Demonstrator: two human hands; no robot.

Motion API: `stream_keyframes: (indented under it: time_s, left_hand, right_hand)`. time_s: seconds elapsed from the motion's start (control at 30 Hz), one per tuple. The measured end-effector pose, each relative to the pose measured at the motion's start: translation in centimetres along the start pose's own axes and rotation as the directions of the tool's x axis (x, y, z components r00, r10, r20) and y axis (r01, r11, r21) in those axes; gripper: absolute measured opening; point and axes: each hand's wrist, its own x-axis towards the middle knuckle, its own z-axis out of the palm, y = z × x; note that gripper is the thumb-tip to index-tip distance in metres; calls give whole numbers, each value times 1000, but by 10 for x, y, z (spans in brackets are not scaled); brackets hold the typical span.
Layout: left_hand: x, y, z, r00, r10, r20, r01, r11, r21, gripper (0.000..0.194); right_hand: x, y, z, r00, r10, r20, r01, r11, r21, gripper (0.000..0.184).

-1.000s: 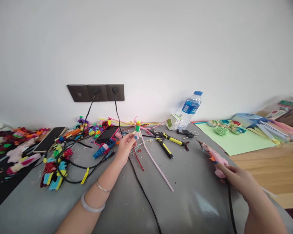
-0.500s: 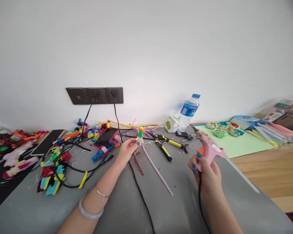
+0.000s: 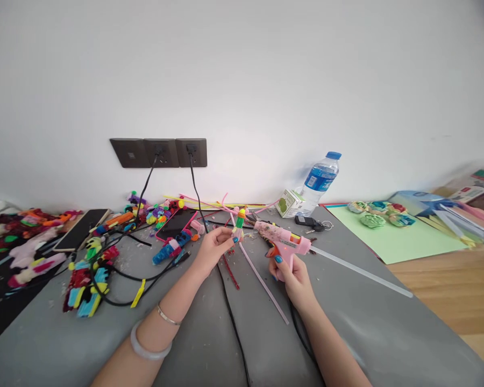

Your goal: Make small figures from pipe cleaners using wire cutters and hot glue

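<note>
My left hand (image 3: 213,248) pinches a small craft figure (image 3: 238,224) of green, yellow and pink pipe cleaner, held upright over the grey table (image 3: 210,333). A long pink pipe cleaner (image 3: 262,279) trails from the figure toward me. My right hand (image 3: 291,274) grips the handle of a pink hot glue gun (image 3: 284,240). Its nozzle points left, close to the figure, and a clear glue stick (image 3: 358,271) juts out of its back to the right. The gun's black cord runs down under my right wrist.
Several colourful pipe-cleaner figures (image 3: 86,285) and two phones (image 3: 80,228) lie at the left. Black cables (image 3: 226,301) run from wall sockets (image 3: 159,152). Yellow-handled pliers sit behind the gun. A water bottle (image 3: 318,180), small carton (image 3: 288,202), keys and green paper (image 3: 391,236) stand at the right.
My right hand lifted the glue gun from the right side of the table and swung it left, bringing the nozzle up to the figure. My left hand stayed almost in place.
</note>
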Motion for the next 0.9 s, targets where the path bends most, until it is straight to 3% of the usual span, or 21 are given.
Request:
stream_keyframes:
  time_s: [0.33, 0.9]
  left_hand:
    - [0, 1, 1, 1000, 22, 11, -22, 1000, 6, 41]
    - [0, 3, 2, 1000, 11, 5, -11, 1000, 29, 39]
  right_hand:
    - [-1, 0, 2, 997, 74, -8, -74, 990, -121, 52]
    - [-3, 0, 2, 994, 103, -22, -105, 984, -141, 52]
